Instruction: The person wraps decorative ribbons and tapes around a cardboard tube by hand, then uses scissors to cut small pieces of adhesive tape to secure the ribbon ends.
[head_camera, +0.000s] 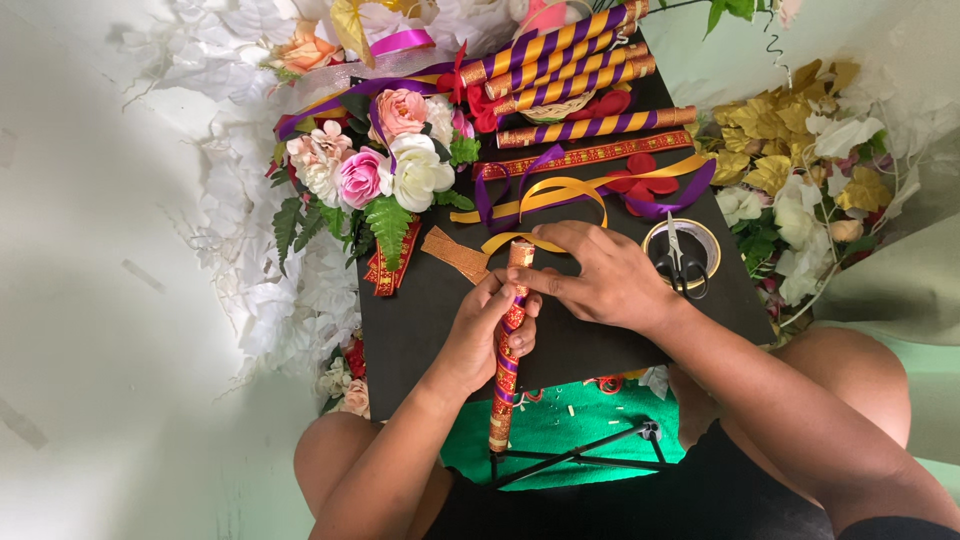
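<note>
The left hand (487, 335) is wrapped around the middle of a long stick (508, 345) bound in red patterned ribbon with purple bands, holding it upright over a black board (420, 320) that rests across the person's knees. The right hand (600, 275) pinches the stick near its top, fingertips pressed to the wrapping, just beside the left hand's knuckles. Beyond the right hand's fingers lie loops of yellow and purple ribbon (560, 190) (loosely tangled). Further off sits a row of finished purple-and-gold sticks (565, 55). To the right hand's outer side, scissors (680, 265) lie on a tape roll (705, 240). Past the left hand stands a bunch of artificial flowers (385, 170).
</note>
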